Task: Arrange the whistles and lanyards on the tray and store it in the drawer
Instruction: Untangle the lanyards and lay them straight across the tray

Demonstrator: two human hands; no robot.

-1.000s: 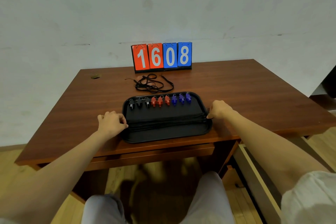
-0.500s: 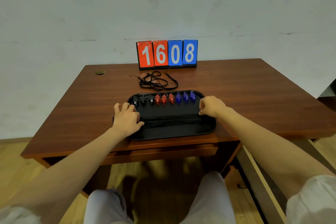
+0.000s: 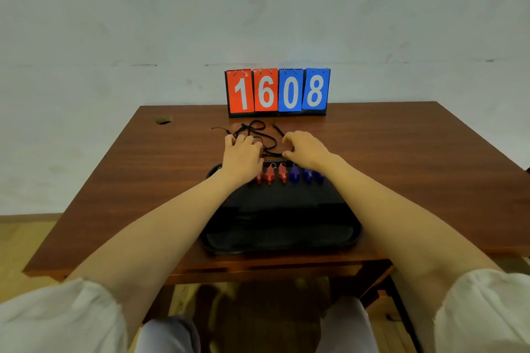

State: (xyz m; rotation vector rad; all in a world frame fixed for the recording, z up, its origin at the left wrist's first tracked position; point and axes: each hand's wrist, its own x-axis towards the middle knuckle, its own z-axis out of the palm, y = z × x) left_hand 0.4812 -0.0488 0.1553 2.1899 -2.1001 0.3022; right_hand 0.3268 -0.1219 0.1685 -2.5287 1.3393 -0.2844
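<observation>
A person's bare arms stretched across a black tray (image 3: 282, 248) at the centre of the frame, both hands on a loose tangle of black lanyards (image 3: 257, 128) lying on the brown table (image 3: 401, 169) just above the tray's far edge. The left hand (image 3: 242, 153) rested knuckles-up on the tangle with its fingers bent down over the cords; whether it had hold of them could not be told. The right hand (image 3: 305, 149), fingers curled, pinched a strand between thumb and forefinger at the tangle's lower right. Along the tray's far rim stood a row of red whistles (image 3: 270, 175) and, to their right, blue whistles (image 3: 307, 175); the left wrist hid the row's left end. A flip scoreboard (image 3: 277, 92) reading 1608 stood against the wall at the table's back edge, just above the lanyards. White sleeves (image 3: 57, 321) filled the lower corners
</observation>
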